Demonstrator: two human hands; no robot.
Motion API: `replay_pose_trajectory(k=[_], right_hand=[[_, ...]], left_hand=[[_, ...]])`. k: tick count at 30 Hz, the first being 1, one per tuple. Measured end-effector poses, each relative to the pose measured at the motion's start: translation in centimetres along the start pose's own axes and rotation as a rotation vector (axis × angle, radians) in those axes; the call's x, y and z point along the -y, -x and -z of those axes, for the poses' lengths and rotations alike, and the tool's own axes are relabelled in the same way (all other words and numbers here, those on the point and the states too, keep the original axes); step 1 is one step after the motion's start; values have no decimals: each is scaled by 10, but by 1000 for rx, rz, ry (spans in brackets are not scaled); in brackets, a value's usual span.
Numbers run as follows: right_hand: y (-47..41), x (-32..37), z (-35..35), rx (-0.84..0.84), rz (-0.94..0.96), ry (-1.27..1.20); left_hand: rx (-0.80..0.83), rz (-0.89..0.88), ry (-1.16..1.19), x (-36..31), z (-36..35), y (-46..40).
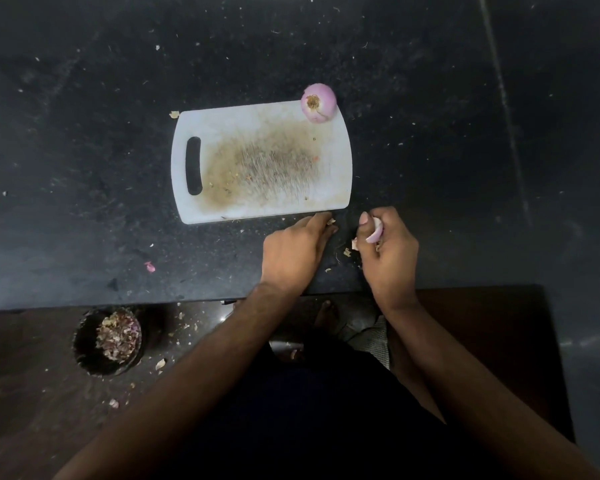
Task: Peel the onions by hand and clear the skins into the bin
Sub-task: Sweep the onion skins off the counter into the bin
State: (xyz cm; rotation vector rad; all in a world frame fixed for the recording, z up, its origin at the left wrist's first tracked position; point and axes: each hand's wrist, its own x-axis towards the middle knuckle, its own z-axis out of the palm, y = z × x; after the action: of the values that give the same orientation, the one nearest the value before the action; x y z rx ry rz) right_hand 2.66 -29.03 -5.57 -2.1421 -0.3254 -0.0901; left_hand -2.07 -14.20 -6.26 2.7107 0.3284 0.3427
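A peeled pink onion (318,102) rests on the far right corner of the stained white cutting board (222,129). My right hand (390,251) hovers just below the board's near right corner, closed around pale pink onion skins (374,232). My left hand (297,251) lies palm down on the black counter beside it, fingertips pinching a small skin scrap (331,221) at the board's near edge. A dark round bin (84,341) stands on the floor at lower left, filled with onion skins.
Small skin bits (347,251) lie on the black counter (84,133) between my hands, and a pink scrap (149,267) lies to the left. More flakes are scattered on the floor around the bin. The counter's front edge runs just behind my wrists.
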Motion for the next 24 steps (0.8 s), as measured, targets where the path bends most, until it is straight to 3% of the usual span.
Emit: replay_pose_trajectory(k=[4,10,17,24], right_hand=[[-1,3,2,-11,-33,-34],[-7,5,7,-35,-147,-135],[-7,4,6,-38,-165,-183],[-5,7,7,-7,-130,-170]], left_hand=[[57,3,-5,-4,0,-5],[99,-152,42,-8,2,20],[115,-269,-236,-23,-9,19],[130,-221,-363,-21,0,14]])
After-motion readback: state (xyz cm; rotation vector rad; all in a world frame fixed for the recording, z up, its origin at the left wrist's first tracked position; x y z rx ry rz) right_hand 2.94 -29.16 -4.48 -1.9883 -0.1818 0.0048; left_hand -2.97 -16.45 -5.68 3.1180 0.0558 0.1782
